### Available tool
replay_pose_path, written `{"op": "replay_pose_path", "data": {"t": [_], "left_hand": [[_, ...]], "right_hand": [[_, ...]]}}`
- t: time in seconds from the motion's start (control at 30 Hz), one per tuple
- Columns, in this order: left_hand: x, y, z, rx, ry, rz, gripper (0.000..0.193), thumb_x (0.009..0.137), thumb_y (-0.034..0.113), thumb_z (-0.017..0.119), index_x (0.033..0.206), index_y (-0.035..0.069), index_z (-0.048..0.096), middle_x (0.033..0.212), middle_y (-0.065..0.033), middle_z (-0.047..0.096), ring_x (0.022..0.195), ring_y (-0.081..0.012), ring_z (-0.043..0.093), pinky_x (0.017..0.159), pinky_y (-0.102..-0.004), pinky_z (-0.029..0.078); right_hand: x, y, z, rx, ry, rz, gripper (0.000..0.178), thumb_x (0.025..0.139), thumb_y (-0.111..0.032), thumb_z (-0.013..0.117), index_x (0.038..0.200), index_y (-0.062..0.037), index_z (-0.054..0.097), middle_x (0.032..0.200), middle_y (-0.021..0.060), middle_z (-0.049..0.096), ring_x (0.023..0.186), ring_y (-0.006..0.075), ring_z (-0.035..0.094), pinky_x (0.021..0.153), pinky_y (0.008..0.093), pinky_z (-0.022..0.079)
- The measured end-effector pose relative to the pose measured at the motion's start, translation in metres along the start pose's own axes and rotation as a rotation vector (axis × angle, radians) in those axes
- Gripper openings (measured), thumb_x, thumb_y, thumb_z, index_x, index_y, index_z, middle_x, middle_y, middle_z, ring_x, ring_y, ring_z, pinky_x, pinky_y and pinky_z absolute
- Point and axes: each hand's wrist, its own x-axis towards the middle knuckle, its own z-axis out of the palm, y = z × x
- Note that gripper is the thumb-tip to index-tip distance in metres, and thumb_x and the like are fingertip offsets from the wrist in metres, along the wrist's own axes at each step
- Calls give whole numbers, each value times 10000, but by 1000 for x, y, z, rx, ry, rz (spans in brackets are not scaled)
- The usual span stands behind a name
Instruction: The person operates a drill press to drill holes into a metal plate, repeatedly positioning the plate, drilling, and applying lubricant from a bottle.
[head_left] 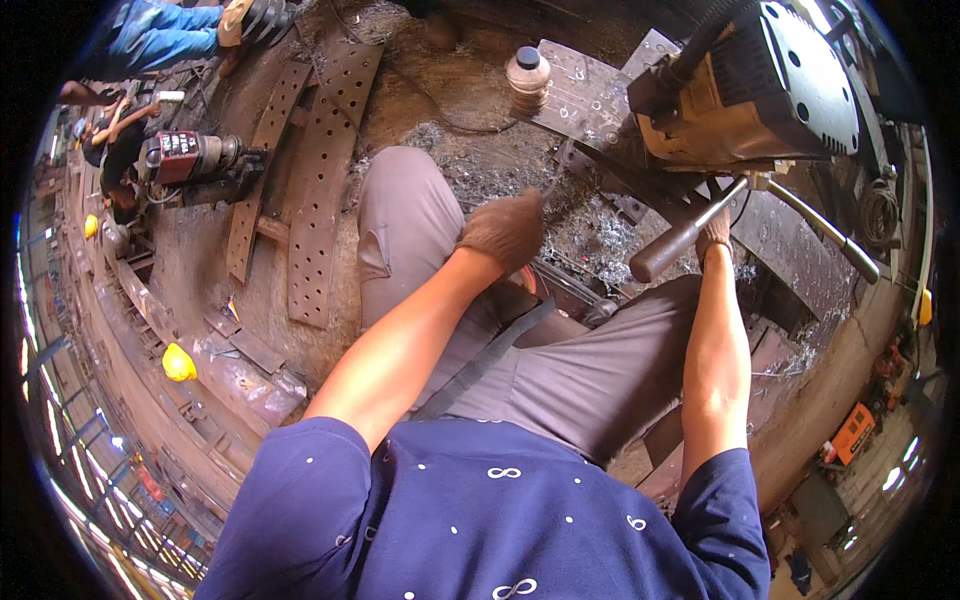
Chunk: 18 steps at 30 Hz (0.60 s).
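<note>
My left hand (503, 232), in a brown work glove, is closed in a fist above my bent knee. A thin dark strip seems to stick out past its fingers; its kind is unclear. My right hand (714, 238), also gloved, reaches up beneath a magnetic drill (745, 100) with a yellow and grey body. Its fingers are partly hidden by the drill's dark-gripped feed handle (690, 232). A second feed handle (825, 230) points to the lower right. Metal shavings (615, 235) lie heaped below the drill, around a steel plate (585, 95).
A bottle (528, 82) with a black cap stands on the plate. Long drilled steel plates (335, 190) lie to the left, beside another drill (190, 158). People work at the upper left, one in jeans (160, 40). A yellow helmet (179, 362) and an orange machine (852, 434) sit farther off.
</note>
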Motion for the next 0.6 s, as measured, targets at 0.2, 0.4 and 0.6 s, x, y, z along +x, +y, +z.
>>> {"op": "replay_pose_path", "data": {"t": [0.2,0.4,0.6], "left_hand": [[-18,-6,-11,-8,-203,267,286,995,130,658,1241,-10,699,1119,-248,768,910,-427,805,792,-521,647],[-11,-15,-13,-10,25,157,233,1001,155,668,1194,24,681,1095,-258,724,908,-450,777,779,-567,623],[-48,7,-45,-443,248,-75,108,1054,132,624,1129,56,605,1111,-247,689,958,-474,756,731,-573,594]], "right_hand": [[1,7,0,59,10,120,697,890,-347,889,1487,-61,668,1325,169,798,1218,300,759,1043,373,571],[-2,-7,-4,232,9,255,651,904,-315,871,1466,-44,686,1340,176,795,1220,294,761,1037,385,575],[1,-22,-50,-248,11,378,449,1043,-286,659,1445,-91,704,1350,277,747,1297,450,705,1053,512,580]]}}
